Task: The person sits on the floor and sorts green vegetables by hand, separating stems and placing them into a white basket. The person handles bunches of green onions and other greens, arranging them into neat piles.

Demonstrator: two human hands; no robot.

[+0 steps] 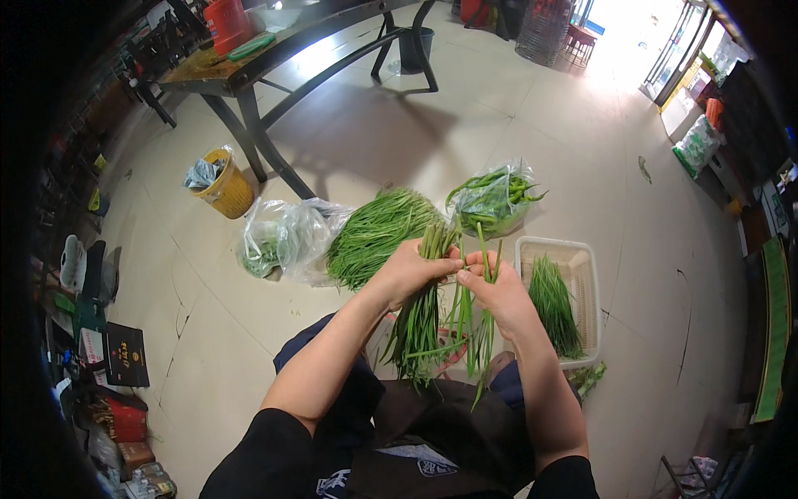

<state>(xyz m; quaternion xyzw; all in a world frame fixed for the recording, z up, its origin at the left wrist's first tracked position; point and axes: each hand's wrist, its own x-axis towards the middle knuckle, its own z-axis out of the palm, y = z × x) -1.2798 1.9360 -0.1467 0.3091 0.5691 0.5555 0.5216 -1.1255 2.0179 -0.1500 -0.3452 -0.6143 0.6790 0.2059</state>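
Observation:
My left hand (416, 269) grips a thick bunch of garlic chives (419, 330), stem ends up and leaves hanging over my lap. Between the fingers of my right hand (492, 284) are a few loose chive stalks (484, 330). The fingertips of both hands meet around a stalk at the middle. On the floor beyond my left hand lies a large heap of chives (383, 234). A white plastic basket (589, 293) stands right of my right hand, with a bundle of chives (552, 305) in it.
Green peppers (499, 193) fill a clear bag ahead. Left of the heap sits a plastic bag of greens (268, 243). A yellow bin (227, 190) stands near the legs of a table (230, 81). Leaf scraps (587, 379) lie by the basket. Boxes (124, 355) line the left side.

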